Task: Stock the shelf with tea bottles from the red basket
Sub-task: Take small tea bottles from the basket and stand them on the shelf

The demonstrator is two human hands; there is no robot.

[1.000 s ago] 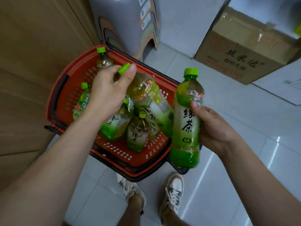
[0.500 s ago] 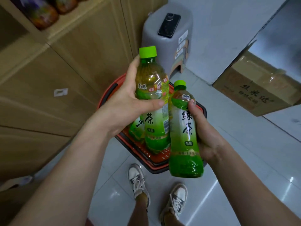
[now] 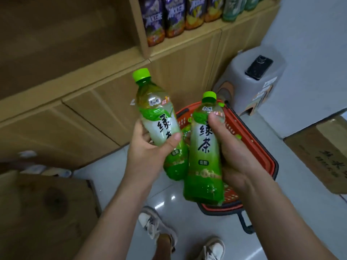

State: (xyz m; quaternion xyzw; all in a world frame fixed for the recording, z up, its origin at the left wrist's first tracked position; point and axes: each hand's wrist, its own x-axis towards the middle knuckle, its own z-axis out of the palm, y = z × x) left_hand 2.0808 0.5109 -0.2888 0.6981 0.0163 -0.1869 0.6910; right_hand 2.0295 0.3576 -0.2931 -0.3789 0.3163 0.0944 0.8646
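Here, your left hand [image 3: 148, 156] grips the first tea bottle [image 3: 159, 124] round its label, thumb laid across the front, with the green cap tilted up and to the left. Your right hand [image 3: 231, 156] grips the second tea bottle [image 3: 203, 156], nearly upright, thumb pressed on the upper label. The two bottles are held just beside each other, above the red basket [image 3: 249, 147] on the tiled floor [image 3: 309, 209]. The wooden shelf [image 3: 187, 43] lies ahead and above; its right compartment carries a row of drink bottles [image 3: 172, 17]. At right, a grey stool [image 3: 244, 87] bears a black phone [image 3: 259, 69], and a cardboard box [image 3: 323, 154] stands near the basket.
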